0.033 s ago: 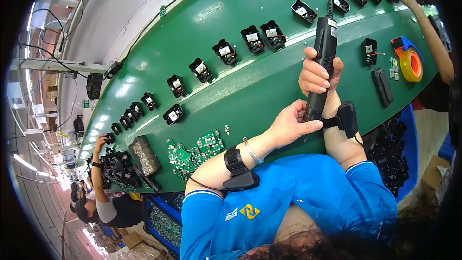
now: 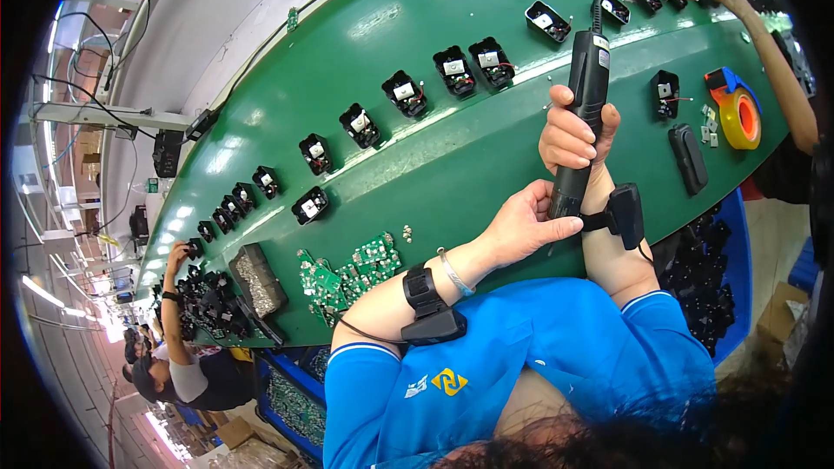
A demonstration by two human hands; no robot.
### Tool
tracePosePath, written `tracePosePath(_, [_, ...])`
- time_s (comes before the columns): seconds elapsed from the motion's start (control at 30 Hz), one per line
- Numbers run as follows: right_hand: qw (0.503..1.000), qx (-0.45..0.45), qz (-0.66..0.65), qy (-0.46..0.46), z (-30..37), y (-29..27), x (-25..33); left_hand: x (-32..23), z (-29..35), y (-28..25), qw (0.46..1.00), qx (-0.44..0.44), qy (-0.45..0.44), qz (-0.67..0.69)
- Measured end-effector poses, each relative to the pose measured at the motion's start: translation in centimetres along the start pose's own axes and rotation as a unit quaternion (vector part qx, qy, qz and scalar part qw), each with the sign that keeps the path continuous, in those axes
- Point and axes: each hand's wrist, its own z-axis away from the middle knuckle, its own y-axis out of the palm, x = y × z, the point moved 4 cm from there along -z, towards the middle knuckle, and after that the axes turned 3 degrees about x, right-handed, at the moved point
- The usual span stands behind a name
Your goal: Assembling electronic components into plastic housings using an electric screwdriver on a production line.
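Observation:
My right hand (image 2: 566, 137) is wrapped round the body of a black electric screwdriver (image 2: 591, 74), held tilted over the bench with its cord at the upper end. Lower down, the thumb and fingers of my left hand (image 2: 519, 230) close on the tool's collar end. A thin tip shows faintly below that thumb. Nearest beyond the tool stand black plastic housings (image 2: 547, 22) with white blocks and thin wires inside, lined up in a curved row. One more housing (image 2: 310, 206) lies nearer me, left of my hands.
Green circuit boards (image 2: 347, 269) lie in a pile left of my forearm, beside a grey block (image 2: 258, 280) and heaped black parts (image 2: 204, 300). On the right are a tape dispenser (image 2: 738, 108), a black case (image 2: 688, 159) and a blue bin (image 2: 737, 269). Co-workers' hands reach in at both ends.
The view has shifted very slightly, so the bench items sit a little further left. My hands and the electric screwdriver keep the same hold.

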Motion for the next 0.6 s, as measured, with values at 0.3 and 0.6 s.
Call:
tracePosePath(0.3, [0.998,0.049,-0.036,-0.013,0.1,1.3,0.7,0.4,-0.9,1.0,0.999,-0.015,0.018,-0.021])
tracePosePath(0.6, [0.998,0.053,-0.015,-0.016,0.2,2.0,1.0,0.1,-1.2,1.5,0.987,-0.067,0.048,-0.139])
